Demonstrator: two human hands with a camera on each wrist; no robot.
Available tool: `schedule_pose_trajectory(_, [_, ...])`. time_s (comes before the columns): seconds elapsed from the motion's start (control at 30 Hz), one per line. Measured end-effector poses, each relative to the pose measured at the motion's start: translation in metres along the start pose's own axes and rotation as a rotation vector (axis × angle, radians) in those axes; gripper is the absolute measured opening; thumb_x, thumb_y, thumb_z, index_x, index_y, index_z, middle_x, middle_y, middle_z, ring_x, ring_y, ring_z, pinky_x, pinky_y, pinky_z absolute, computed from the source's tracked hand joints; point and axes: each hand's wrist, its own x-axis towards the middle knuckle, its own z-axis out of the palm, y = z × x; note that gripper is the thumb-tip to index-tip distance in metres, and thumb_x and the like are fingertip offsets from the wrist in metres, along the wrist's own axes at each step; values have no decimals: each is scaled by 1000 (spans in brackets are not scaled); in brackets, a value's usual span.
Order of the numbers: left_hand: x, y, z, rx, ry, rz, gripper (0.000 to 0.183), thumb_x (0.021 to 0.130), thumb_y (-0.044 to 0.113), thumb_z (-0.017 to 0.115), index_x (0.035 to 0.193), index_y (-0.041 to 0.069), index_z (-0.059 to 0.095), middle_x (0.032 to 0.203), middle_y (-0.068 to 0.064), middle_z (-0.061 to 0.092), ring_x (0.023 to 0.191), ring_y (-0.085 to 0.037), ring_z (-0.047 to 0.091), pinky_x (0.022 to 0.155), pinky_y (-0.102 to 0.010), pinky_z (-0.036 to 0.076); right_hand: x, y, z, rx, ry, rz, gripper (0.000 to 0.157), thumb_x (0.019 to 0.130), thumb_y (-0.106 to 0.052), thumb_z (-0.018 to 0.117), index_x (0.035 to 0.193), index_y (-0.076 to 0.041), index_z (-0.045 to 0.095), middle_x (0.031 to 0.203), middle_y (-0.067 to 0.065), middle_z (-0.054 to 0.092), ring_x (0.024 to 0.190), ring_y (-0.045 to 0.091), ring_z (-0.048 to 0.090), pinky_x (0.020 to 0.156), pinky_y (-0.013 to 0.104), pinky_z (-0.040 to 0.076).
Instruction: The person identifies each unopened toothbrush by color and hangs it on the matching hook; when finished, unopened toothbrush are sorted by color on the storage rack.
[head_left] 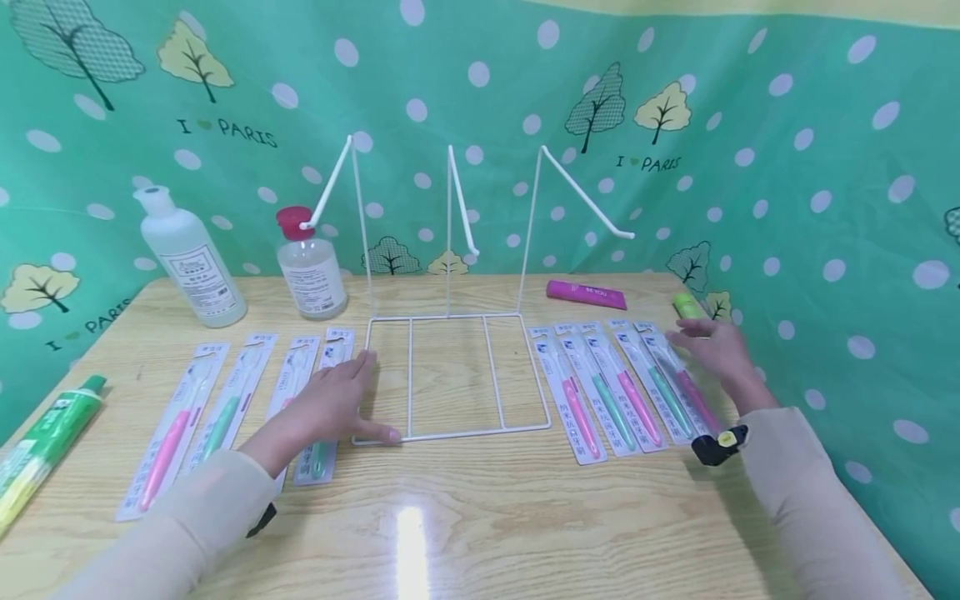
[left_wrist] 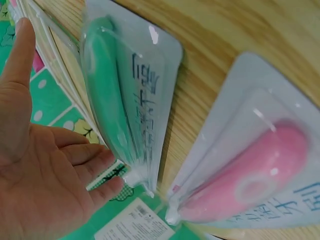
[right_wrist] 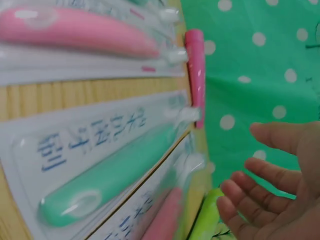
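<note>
My left hand (head_left: 330, 404) is at the left side of a white wire rack (head_left: 450, 435), thumb over its front corner and fingers along its side. It partly covers a packaged green toothbrush (left_wrist: 107, 90); whether it touches the rack is unclear. A packaged pink toothbrush (left_wrist: 245, 175) lies beside that one. My right hand (head_left: 712, 350) is above the table's right edge, fingers spread and slightly bent, holding nothing. Just beyond its fingertips is a lime-green tube (head_left: 687, 306). Several packaged toothbrushes (head_left: 611, 387) lie side by side between the rack and my right hand.
Behind the left toothbrushes stand a white-capped bottle (head_left: 193, 258) and a red-capped bottle (head_left: 313, 279). A green toothpaste tube (head_left: 48, 437) lies at the far left, a magenta tube (head_left: 585, 294) at the back. Three hooked arms rise from the rack. A green curtain (head_left: 480, 108) hangs behind.
</note>
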Motion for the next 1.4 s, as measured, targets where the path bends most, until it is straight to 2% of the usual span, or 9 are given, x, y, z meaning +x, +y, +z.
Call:
schedule_pose_trajectory(0.1, [0,0,1,25,4,3,127,54,73,64,140,-9,19,143,-29,21,127,-46,25,102,-60,19,2,5,-1,-30,-85,65,83,80,-60,54,139,-5,34,137,26,34,124,46,29,95,60,29])
schedule_pose_trajectory(0.3, [2,1,4,62,16,-10,129,52,74,64,140,-8,20,142,-28,23,128,-45,25,103,-59,20,11,13,1,-100,-181,172,80,82,-52,58,136,1,35,131,28,40,117,41,39,94,53,35])
schedule_pose_trajectory(0.5, [3,1,4,64,-5,-18,129,50,75,64,139,-8,22,142,-28,24,128,-45,25,103,-59,20,17,15,6,-128,-183,235,73,79,-39,67,132,3,41,128,24,42,111,35,42,87,45,41])
schedule_pose_trajectory(0.63, [3,1,2,77,-15,-16,129,50,76,63,139,-9,23,142,-29,24,128,-45,25,102,-60,20,18,13,9,-144,-163,248,70,77,-34,70,131,3,43,126,23,44,107,33,43,80,41,43])
schedule_pose_trajectory(0.9, [4,-1,4,87,-12,4,132,49,78,61,139,-10,21,143,-29,21,129,-44,24,104,-56,19,22,16,11,-148,-146,254,69,75,-32,72,128,2,46,120,20,47,103,32,44,77,38,42])
schedule_pose_trajectory(1.03, [5,-2,4,72,-3,17,133,48,76,64,138,-11,21,142,-31,19,128,-46,24,105,-54,22,24,18,11,-146,-131,227,64,76,-29,71,126,3,47,109,18,52,94,28,50,72,33,43])
schedule_pose_trajectory(1.17, [5,-2,4,30,-25,0,134,48,75,65,138,-12,19,142,-32,17,128,-47,22,105,-54,21,23,19,10,-130,-103,198,57,77,-28,70,120,4,51,101,16,55,84,24,53,66,29,43])
schedule_pose_trajectory(1.4, [6,-2,4,-30,-53,-23,133,50,71,68,139,-12,15,143,-32,14,130,-46,18,106,-52,20,12,13,-1,-53,-80,116,66,82,-40,64,127,4,45,102,18,57,77,23,59,59,27,50])
